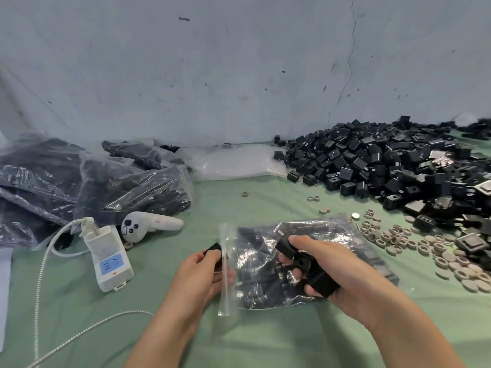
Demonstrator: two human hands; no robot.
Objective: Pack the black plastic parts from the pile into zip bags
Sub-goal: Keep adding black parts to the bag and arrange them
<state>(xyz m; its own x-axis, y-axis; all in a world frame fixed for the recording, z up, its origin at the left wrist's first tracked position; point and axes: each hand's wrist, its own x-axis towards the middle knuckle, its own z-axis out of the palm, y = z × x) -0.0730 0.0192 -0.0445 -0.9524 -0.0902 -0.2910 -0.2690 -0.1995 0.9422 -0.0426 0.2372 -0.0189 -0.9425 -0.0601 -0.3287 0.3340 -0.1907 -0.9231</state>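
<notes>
Left hand point(195, 274) pinches one black part point(213, 253) at the zip bag point(313, 231) mouth. Right hand point(348, 274) fingers curl around several more parts point(320, 281); pile point(385, 166) sits far right.

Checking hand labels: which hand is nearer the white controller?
Left. The left hand, pinching a black part at the zip bag mouth, is just right of the white controller; the right hand grips black parts farther right, over the bag.

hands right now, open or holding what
Left hand: pinches one black part at the zip bag mouth.
Right hand: grips several black parts.
</notes>
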